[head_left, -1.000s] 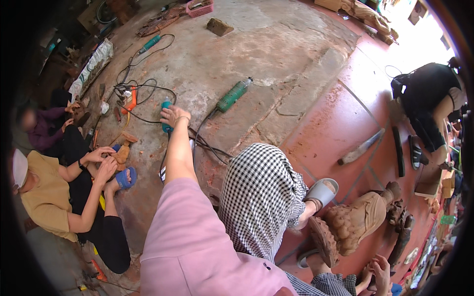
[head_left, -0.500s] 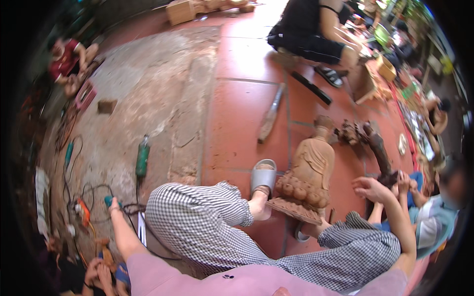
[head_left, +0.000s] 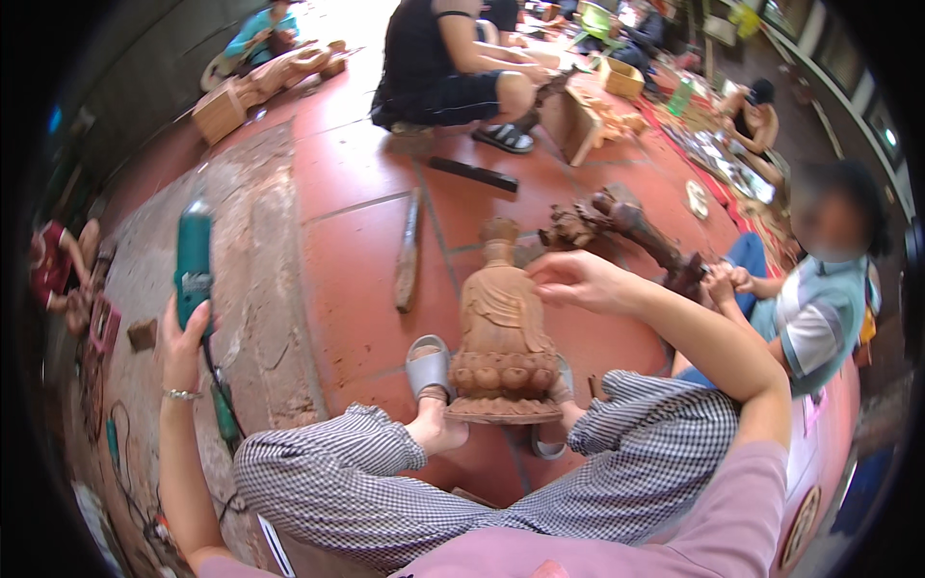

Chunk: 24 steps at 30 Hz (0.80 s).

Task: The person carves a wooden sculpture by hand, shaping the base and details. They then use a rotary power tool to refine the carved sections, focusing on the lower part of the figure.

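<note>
My left hand [head_left: 183,337] is wrapped round the lower end of a teal power grinder [head_left: 196,255], held upright at the left. A carved wooden statue [head_left: 502,328] with a robed figure on a lotus base stands on the tiles between my feet. Beside its shoulder is my right hand [head_left: 583,281], fingers loosely bent and apart; whether the fingertips touch the wood I cannot tell. Below the raised tool, a second green tool [head_left: 224,416] lies on the ground, partly hidden by my knee.
A chisel-like tool [head_left: 409,255] and a black bar [head_left: 472,174] lie beyond the statue. Gnarled dark wood [head_left: 641,226] rests to the right, near a seated person [head_left: 824,299]. Another person [head_left: 443,67] squats ahead. Cords [head_left: 130,482] trail at the left.
My left hand has lifted the teal grinder from low at the left. My right hand has come in from the right to the statue's shoulder. The view has turned right.
</note>
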Each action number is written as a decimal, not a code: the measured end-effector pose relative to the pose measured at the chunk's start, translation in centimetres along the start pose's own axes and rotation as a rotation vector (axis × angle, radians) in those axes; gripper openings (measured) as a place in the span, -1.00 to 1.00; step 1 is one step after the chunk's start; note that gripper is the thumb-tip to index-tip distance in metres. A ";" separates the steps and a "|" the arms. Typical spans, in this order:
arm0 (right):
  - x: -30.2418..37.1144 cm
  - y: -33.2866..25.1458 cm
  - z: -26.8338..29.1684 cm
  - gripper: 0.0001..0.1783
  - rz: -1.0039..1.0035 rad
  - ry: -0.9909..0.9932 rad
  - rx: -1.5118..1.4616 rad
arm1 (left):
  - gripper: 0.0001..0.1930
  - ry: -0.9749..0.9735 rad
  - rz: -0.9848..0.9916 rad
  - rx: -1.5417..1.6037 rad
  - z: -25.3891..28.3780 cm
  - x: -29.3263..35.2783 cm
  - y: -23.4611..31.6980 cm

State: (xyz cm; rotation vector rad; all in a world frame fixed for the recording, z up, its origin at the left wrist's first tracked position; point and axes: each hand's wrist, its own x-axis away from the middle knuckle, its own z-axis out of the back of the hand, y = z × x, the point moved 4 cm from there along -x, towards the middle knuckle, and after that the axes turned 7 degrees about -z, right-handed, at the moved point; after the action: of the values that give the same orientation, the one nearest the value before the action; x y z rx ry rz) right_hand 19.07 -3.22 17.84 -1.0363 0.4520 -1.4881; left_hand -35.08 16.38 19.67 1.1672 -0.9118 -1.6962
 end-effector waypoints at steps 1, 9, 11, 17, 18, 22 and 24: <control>-0.1 -1.2 -0.2 -0.42 0.015 0.031 -0.146 | -0.60 -0.079 -0.030 0.049 -5.0 -0.9 2.6; 1.6 -4.6 1.1 -0.28 0.099 0.510 -0.805 | -0.50 -0.541 -0.353 0.316 -38.1 3.1 15.1; 2.1 -0.2 1.7 -0.35 0.114 0.725 -0.893 | -0.41 -0.411 -0.491 0.264 -43.6 6.6 15.4; 5.2 4.6 3.1 -0.45 -0.079 0.633 -0.629 | -0.14 -0.232 -0.393 0.515 -51.1 15.4 13.0; 5.7 5.7 3.2 -0.43 -0.134 0.558 -0.680 | -0.16 -0.386 -0.254 0.569 -51.0 16.4 12.9; 6.6 8.8 3.0 -0.46 -0.238 0.350 -0.790 | -0.28 -0.538 -0.019 0.755 -50.7 18.9 10.9; 6.7 10.1 2.3 -0.47 -0.305 0.316 -0.866 | -0.34 -0.551 0.061 0.724 -49.7 19.9 10.2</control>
State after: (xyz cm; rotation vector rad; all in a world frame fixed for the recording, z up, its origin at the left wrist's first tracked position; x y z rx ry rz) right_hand 27.57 -11.03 13.44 -1.5876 1.2836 -1.7743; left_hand 10.85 -10.43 7.80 1.0909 -1.9999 -1.7121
